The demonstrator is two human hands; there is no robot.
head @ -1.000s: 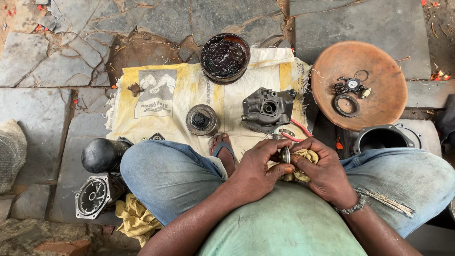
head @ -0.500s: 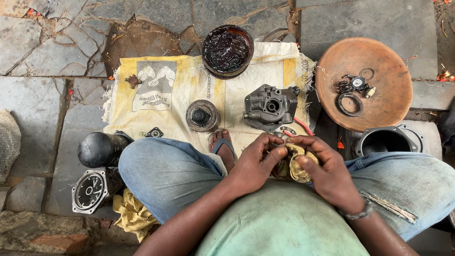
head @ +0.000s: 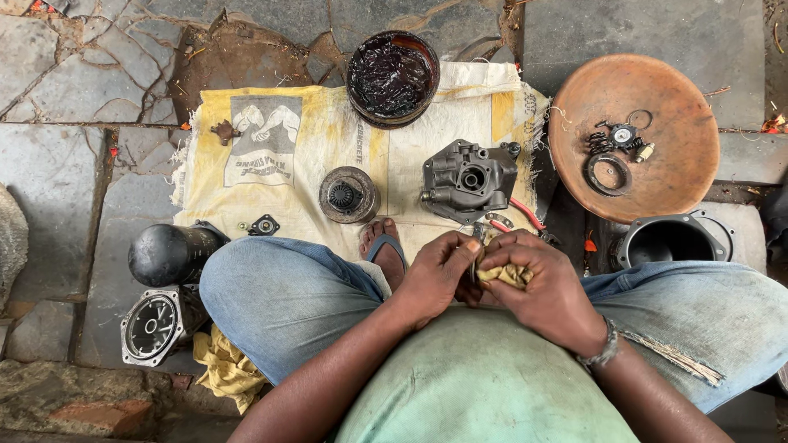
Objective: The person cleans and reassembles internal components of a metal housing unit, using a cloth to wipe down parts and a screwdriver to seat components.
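Both of my grips are closed in front of my belly, above my lap. With my left hand point(head: 439, 275) I pinch a small metal part point(head: 476, 256) between thumb and fingers; only a thin grey edge of it shows, so I cannot tell its shape. My right hand point(head: 546, 291) is curled tightly around a yellow rag point(head: 505, 275) and presses it against this part. The two hands touch each other.

Just beyond my knuckles lies a pair of pliers with red handles point(head: 517, 215), and next to it stands a dark grey pump housing point(head: 468, 180) on a yellow printed sack point(head: 287, 139) spread over the stone floor point(head: 57, 164). My foot in a blue sandal point(head: 384, 246) rests on the sack, near a round ribbed metal disc point(head: 349, 194). At the far edge of the sack stands a bowl of black grease point(head: 392, 78). To the right, a rusty round pan point(head: 648, 189) holds springs, rings and small pieces. Beside my left knee are a black cylinder point(head: 168, 254) and a square cover plate point(head: 152, 326).
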